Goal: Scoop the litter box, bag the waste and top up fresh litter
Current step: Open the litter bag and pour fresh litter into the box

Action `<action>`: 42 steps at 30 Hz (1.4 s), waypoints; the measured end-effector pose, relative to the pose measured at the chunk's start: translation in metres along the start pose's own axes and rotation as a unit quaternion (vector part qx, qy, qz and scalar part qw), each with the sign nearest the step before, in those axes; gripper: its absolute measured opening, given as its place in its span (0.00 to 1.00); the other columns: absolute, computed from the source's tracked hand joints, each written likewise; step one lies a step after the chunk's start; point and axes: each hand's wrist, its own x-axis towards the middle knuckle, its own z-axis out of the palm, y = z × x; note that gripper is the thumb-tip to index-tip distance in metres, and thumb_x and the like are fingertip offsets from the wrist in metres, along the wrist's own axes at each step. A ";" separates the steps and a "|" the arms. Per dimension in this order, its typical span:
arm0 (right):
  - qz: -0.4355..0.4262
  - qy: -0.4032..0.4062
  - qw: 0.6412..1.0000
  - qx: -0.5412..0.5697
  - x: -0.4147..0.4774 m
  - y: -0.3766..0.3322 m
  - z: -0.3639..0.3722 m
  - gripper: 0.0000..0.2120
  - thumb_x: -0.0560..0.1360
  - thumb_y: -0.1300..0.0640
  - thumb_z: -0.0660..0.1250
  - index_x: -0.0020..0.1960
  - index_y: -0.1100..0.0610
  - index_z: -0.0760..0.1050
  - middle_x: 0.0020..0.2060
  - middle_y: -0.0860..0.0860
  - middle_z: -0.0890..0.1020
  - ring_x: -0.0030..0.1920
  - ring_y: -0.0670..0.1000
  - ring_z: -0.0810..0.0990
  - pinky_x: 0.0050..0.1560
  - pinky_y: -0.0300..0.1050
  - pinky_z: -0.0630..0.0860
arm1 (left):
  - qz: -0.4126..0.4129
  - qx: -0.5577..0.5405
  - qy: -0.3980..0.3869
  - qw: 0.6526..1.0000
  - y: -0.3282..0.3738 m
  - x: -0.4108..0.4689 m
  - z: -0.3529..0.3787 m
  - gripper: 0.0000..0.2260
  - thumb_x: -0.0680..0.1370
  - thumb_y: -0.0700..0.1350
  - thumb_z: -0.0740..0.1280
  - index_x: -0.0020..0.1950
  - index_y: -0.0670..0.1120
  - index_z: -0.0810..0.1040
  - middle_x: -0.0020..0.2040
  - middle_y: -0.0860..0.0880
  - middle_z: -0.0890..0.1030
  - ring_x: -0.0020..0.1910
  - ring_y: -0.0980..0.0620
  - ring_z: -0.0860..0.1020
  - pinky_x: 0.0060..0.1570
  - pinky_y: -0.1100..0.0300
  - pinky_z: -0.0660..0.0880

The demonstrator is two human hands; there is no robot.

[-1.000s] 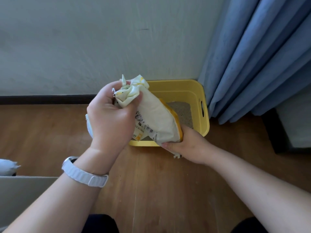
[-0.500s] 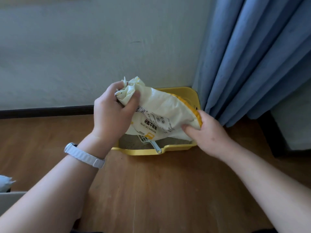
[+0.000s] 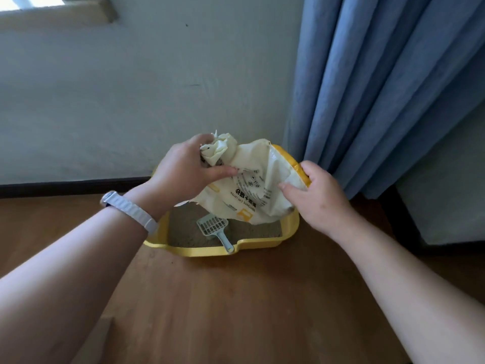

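Note:
A cream litter bag [image 3: 252, 185] with black print and a yellow bottom edge lies tilted over the yellow litter box [image 3: 262, 244] on the wooden floor. My left hand [image 3: 186, 174] grips the bag's crumpled top end at the left. My right hand [image 3: 315, 198] holds the bag's bottom end at the right, fingers curled on the cream material. Grey-brown litter [image 3: 183, 229] fills the box. A pale slotted scoop [image 3: 214, 227] rests on the litter, its handle over the front rim. The back of the box is hidden behind the bag.
A pale wall with a dark skirting board [image 3: 65, 186] runs behind the box. Blue curtains [image 3: 388, 88] hang at the right, right beside the box. A pale block with a dark base [image 3: 446, 206] stands at the far right. Wooden floor [image 3: 236, 311] stretches in front.
The view has tipped up and away. Both hands have swung the bag from nearly upright to lying sideways across the box, bottom end to the right. The scoop has come into view.

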 end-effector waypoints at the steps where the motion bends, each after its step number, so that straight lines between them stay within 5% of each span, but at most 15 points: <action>1: -0.008 0.008 1.000 0.004 0.003 0.000 0.001 0.11 0.74 0.51 0.70 0.40 0.55 0.71 0.31 0.49 0.77 0.31 0.47 0.76 0.30 0.47 0.74 | 0.006 -0.017 0.003 1.000 -0.002 0.004 -0.001 0.41 0.59 0.63 0.75 0.69 0.50 0.72 0.51 0.54 0.80 0.49 0.53 0.81 0.51 0.49 0.80; 6: 0.014 0.070 0.997 -0.008 0.010 0.010 0.009 0.09 0.73 0.57 0.69 0.42 0.62 0.72 0.33 0.57 0.78 0.33 0.55 0.76 0.31 0.50 0.74 | 0.041 -0.056 -0.029 0.997 -0.013 0.017 0.019 0.38 0.64 0.57 0.79 0.70 0.51 0.70 0.50 0.56 0.81 0.48 0.57 0.80 0.50 0.55 0.80; 13: 0.043 0.104 0.988 -0.102 0.032 0.006 -0.016 0.07 0.70 0.55 0.69 0.42 0.58 0.74 0.36 0.55 0.80 0.38 0.57 0.79 0.36 0.52 0.77 | 0.083 -0.066 -0.043 0.993 -0.024 0.030 0.050 0.17 0.71 0.55 0.75 0.56 0.53 0.78 0.47 0.55 0.82 0.46 0.55 0.80 0.46 0.50 0.80; 19: 0.015 0.115 0.987 -0.113 0.042 -0.004 -0.025 0.06 0.70 0.56 0.70 0.41 0.58 0.75 0.32 0.51 0.76 0.33 0.49 0.74 0.32 0.45 0.71 | 0.053 -0.123 -0.055 0.989 -0.023 0.040 0.050 0.11 0.73 0.51 0.74 0.52 0.50 0.79 0.45 0.54 0.83 0.45 0.54 0.82 0.43 0.53 0.81; 22: 0.006 0.116 0.986 -0.117 0.049 -0.006 -0.029 0.06 0.71 0.57 0.70 0.40 0.57 0.74 0.31 0.50 0.75 0.28 0.44 0.72 0.27 0.38 0.68 | 0.048 -0.137 -0.051 0.988 -0.022 0.043 0.045 0.11 0.74 0.52 0.73 0.51 0.48 0.80 0.44 0.54 0.84 0.43 0.55 0.82 0.45 0.52 0.81; 26: -0.021 0.123 0.983 -0.132 0.060 -0.005 -0.022 0.07 0.71 0.57 0.69 0.41 0.61 0.75 0.36 0.58 0.80 0.34 0.52 0.76 0.34 0.48 0.75 | 0.039 -0.152 -0.064 0.986 -0.025 0.047 0.044 0.11 0.74 0.51 0.73 0.51 0.47 0.81 0.44 0.54 0.84 0.44 0.56 0.82 0.47 0.52 0.81; 34: -0.036 0.119 0.982 -0.142 0.060 0.003 -0.022 0.07 0.73 0.57 0.68 0.41 0.60 0.76 0.35 0.55 0.79 0.34 0.51 0.75 0.33 0.46 0.73 | 0.042 -0.165 -0.086 0.982 -0.028 0.049 0.055 0.10 0.74 0.50 0.74 0.53 0.49 0.81 0.46 0.52 0.84 0.46 0.54 0.82 0.48 0.51 0.81; 39: -0.044 0.139 0.977 -0.157 0.058 0.000 -0.028 0.07 0.73 0.57 0.67 0.42 0.62 0.76 0.36 0.57 0.80 0.37 0.56 0.77 0.36 0.49 0.75 | 0.063 -0.226 -0.132 0.963 -0.023 0.042 0.061 0.10 0.74 0.52 0.74 0.52 0.51 0.80 0.45 0.55 0.85 0.42 0.61 0.83 0.35 0.68 0.77; 42: -0.041 0.148 0.975 -0.160 0.058 -0.001 -0.032 0.06 0.74 0.56 0.67 0.43 0.60 0.76 0.36 0.53 0.80 0.35 0.51 0.76 0.34 0.45 0.74 | 0.069 -0.271 -0.144 0.949 -0.020 0.037 0.063 0.14 0.74 0.56 0.71 0.53 0.48 0.80 0.45 0.55 0.86 0.43 0.59 0.84 0.38 0.68 0.77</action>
